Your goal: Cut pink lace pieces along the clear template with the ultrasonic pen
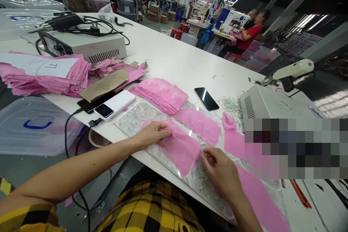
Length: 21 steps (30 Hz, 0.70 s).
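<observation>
The left hand [153, 135] pinches the upper left corner of a pink lace piece [179, 148], its grip closed on the fabric edge, while the right hand [221, 174] nips the lower right edge between thumb and fingertips. The piece lies at centre frame, draped over a clear patterned plate [133, 119] on the white worktop [174, 61]. Its long axis runs diagonally, upper left to lower right, with one loose corner hanging toward the worktop's near edge. A stack of pink lace [160, 94] sits just above it, a black phone [206, 98] to the right. The thin lace could wrinkle or stretch if the two hands pull unevenly, and the loose corner could fold under
</observation>
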Available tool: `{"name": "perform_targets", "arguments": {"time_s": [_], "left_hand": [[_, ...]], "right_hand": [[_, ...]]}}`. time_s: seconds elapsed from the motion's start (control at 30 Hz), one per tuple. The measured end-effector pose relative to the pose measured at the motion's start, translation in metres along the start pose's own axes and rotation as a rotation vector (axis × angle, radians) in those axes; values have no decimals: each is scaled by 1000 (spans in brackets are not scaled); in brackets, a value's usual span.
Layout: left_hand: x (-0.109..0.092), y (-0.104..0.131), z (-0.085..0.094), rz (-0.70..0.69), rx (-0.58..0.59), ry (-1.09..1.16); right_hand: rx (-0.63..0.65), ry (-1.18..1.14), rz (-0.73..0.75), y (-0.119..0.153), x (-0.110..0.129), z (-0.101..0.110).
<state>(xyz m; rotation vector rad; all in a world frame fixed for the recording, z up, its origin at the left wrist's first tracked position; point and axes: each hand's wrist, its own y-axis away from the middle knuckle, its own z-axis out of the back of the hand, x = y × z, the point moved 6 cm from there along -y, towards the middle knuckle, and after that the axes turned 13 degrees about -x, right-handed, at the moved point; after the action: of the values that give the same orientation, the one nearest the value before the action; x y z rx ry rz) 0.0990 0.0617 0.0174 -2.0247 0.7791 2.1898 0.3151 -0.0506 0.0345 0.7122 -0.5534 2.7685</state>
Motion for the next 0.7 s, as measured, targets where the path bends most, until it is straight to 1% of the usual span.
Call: {"name": "perform_targets", "arguments": {"time_s": [0.07, 0.17, 0.27, 0.37, 0.4, 0.43, 0.5, 0.53, 0.57, 0.6, 0.67, 0.7], "left_hand": [[-2, -1, 0, -60, -19, -67], [-8, -1, 5, -184, -82, -207], [-14, 2, 15, -306, -157, -362], [-18, 7, 26, -385, -205, -483], [-20, 8, 29, -429, -241, -537], [-24, 10, 32, -500, -289, -606], [-33, 18, 31, -724, -365, -762], [-36, 22, 26, -859, -358, -837], [-37, 26, 18, -980, -313, -901], [-34, 29, 10, -1073, -234, -945], [-26, 32, -3, -1176, -71, -1019], [-22, 32, -7, -1194, -24, -1046]], "right_hand": [[20, 48, -10, 2, 2, -4], [30, 45, -22, 0, 6, -7], [27, 32, -19, -10, 9, -6], [27, 43, 14, -19, 14, -7], [20, 47, 27, -21, 17, -8], [12, 47, 45, -21, 20, -9], [-7, 20, 111, -19, 28, -11], [-12, 0, 160, -15, 34, -13], [-16, -19, 219, -11, 39, -14], [-22, -38, 278, -6, 44, -15], [-55, -69, 360, 4, 48, -11], [-87, -84, 374, 9, 46, -6]]}}
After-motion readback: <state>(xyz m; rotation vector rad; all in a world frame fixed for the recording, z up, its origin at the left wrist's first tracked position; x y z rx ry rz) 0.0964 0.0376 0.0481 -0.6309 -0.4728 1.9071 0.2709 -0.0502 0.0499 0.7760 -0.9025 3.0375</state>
